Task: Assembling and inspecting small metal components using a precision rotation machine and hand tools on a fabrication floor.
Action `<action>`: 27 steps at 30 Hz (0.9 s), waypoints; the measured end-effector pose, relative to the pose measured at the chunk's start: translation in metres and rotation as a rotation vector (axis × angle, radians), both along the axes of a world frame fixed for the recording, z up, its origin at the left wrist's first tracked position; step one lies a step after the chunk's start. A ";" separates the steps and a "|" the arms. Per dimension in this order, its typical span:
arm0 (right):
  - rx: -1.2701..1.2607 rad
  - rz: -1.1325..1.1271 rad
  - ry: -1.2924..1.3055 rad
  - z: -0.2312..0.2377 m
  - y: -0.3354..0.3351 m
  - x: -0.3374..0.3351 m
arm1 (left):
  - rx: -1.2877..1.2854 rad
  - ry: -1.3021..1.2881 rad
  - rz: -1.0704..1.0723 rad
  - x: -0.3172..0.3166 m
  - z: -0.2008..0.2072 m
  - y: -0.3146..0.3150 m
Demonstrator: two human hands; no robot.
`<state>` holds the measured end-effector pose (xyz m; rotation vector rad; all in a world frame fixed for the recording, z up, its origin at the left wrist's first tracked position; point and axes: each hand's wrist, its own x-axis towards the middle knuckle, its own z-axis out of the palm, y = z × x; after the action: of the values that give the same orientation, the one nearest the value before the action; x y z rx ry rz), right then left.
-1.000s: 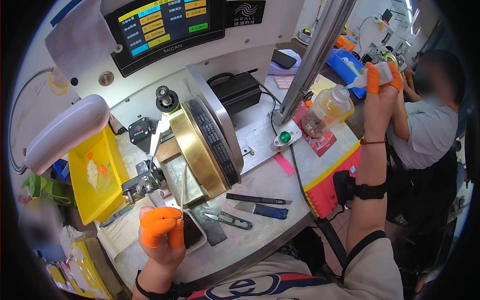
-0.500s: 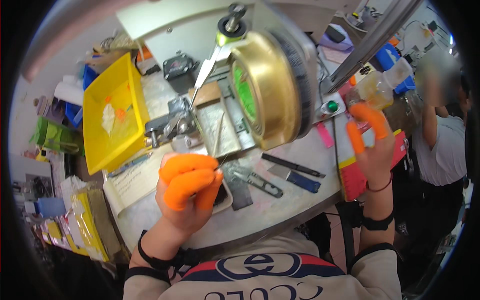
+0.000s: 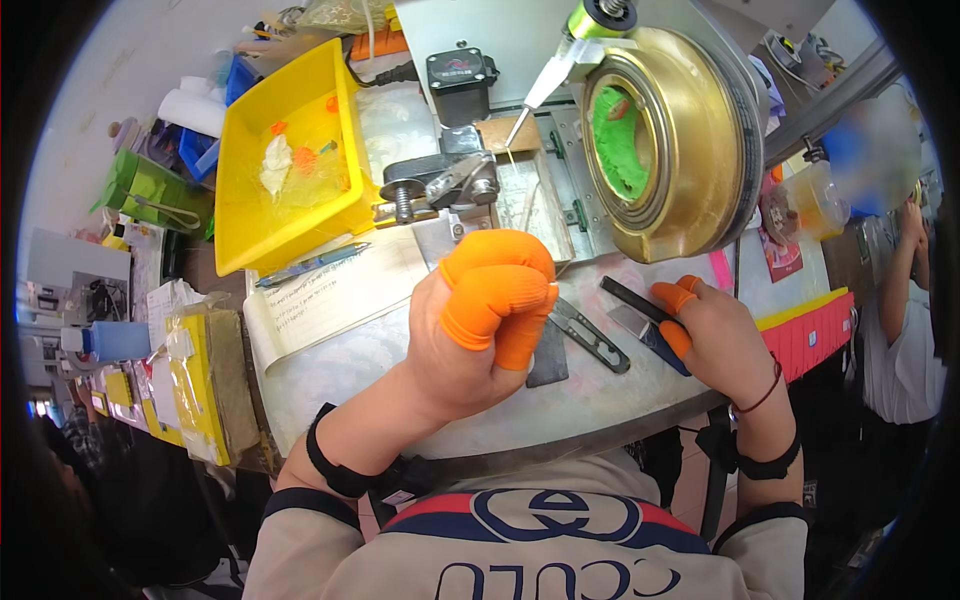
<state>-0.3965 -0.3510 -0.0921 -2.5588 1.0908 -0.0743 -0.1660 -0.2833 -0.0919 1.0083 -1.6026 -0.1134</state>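
Observation:
My left hand, in orange finger cots, is closed in a pinch above the bench. What its fingertips hold is hidden or too thin to name. At the right, my right hand reaches down with orange-covered thumb and fingers closed around the right end of a slim black tool, which lies on the bench. Beside that tool are a blue-handled knife, partly under my right hand, and dark metal thread snips. A dark flat plate shows next to my left hand.
A large gold wheel with a green centre hangs over the bench. Left of it are a metal clamp fixture, a pale tray, a white pointer arm, an open notebook and a yellow bin. Another person stands at far right.
My right hand has come down from its raised, open position onto the black tool. The view has shifted, so the bench things appear farther right and higher. My left hand stays pinched.

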 end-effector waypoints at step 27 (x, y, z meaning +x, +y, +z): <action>0.148 0.251 -1.216 0.068 0.020 0.022 | -0.042 -0.176 0.102 0.008 0.002 0.008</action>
<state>-0.3750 -0.3313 -0.0241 -1.8753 0.2657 -1.2194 -0.1584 -0.2753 -0.0897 1.0894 -1.7014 0.0801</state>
